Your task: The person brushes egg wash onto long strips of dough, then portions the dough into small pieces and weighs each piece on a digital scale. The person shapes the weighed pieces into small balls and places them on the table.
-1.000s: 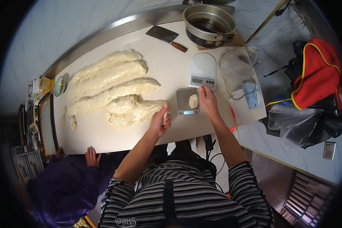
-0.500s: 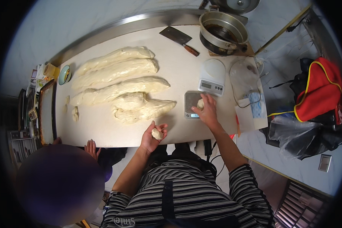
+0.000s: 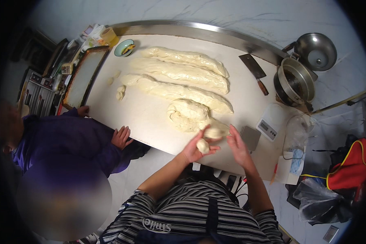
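My left hand point(image 3: 194, 149) is closed around a small dough ball point(image 3: 203, 146) near the table's front edge. Between my two hands is a blurred piece of dough point(image 3: 216, 132); whether it joins the large folded dough lump point(image 3: 187, 115) behind it I cannot tell. My right hand point(image 3: 238, 147) is just right of that piece, its fingers stretched out and slightly smeared by motion. Beside it lies a small flat metal scale point(image 3: 250, 138) with nothing visible on its plate. A white digital scale point(image 3: 268, 124) stands behind it. Three long dough rolls point(image 3: 179, 88) lie across the table.
A cleaver point(image 3: 253, 67) and a dark-stained metal pot point(image 3: 295, 81) are at the back right. Small dough bits point(image 3: 120, 92), a bowl point(image 3: 124, 48) and a baking tray point(image 3: 85, 77) lie left. A co-worker's hand point(image 3: 121, 137) rests on the front edge.
The view has swung, shifting the table in the picture. My right hand has left the metal scale, where it touched a dough piece, and moved close to my left hand, which still holds its ball.
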Available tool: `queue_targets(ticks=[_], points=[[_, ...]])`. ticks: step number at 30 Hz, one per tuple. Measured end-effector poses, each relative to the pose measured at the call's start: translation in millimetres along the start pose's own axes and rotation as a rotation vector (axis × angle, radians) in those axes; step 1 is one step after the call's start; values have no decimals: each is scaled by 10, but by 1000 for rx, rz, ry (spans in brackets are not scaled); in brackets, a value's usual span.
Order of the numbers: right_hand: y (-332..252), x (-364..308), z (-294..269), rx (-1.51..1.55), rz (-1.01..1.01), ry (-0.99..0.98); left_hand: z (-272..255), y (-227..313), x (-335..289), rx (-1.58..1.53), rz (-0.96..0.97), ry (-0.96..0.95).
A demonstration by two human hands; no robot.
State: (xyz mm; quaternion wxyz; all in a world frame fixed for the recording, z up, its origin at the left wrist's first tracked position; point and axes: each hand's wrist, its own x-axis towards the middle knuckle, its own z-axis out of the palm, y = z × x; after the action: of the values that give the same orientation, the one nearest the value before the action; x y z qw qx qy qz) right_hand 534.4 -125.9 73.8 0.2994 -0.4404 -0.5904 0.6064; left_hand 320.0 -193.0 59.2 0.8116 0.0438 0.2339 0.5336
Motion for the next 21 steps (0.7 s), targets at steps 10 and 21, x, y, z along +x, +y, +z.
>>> queue_targets(ticks=[10,21], points=[[169,205,240,-272,21,94,-578,2326,-848,-154,970,183],[262,227,897,-245,64,-91,-289,1145,773,2513,512,83]])
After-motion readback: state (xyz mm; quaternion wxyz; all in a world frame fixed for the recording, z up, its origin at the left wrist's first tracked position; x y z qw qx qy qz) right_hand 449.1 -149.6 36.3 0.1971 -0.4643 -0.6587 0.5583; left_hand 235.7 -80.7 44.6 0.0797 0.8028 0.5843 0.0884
